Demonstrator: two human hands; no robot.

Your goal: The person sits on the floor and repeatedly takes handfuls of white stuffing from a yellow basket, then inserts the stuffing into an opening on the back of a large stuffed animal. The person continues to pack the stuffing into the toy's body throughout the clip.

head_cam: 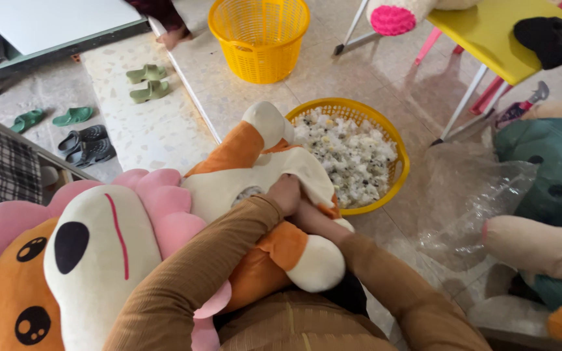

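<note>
Plush lion (92, 260): large, orange face, pink mane, cream muzzle with black nose; lies across the person's lap, head at lower left, cream belly and orange legs reaching toward the centre.

Left hand (285, 194): brown sleeve, fingers closed on the cream belly fabric of the lion, at an opening in it.

Right hand (307, 218): brown sleeve, mostly hidden under the left hand and the fabric; pressed into the same spot on the lion's belly; how far its fingers are closed cannot be told.

Low yellow basket (399, 170): round, on the floor just beyond the lion's foot, full of white shredded stuffing (349, 156).

Tall yellow basket (259, 39): mesh sides, on the floor at top centre, well apart from the hands.

Yellow chair (489, 32): white and pink legs, upper right; a black item (548, 40) rests on its seat.

Clear plastic bag (476, 201): crumpled on the floor at right, beside a teal plush toy (554, 162).

Green slippers (146, 82), a second green pair (50, 118) and dark sandals (87, 144): on the floor, upper left.
</note>
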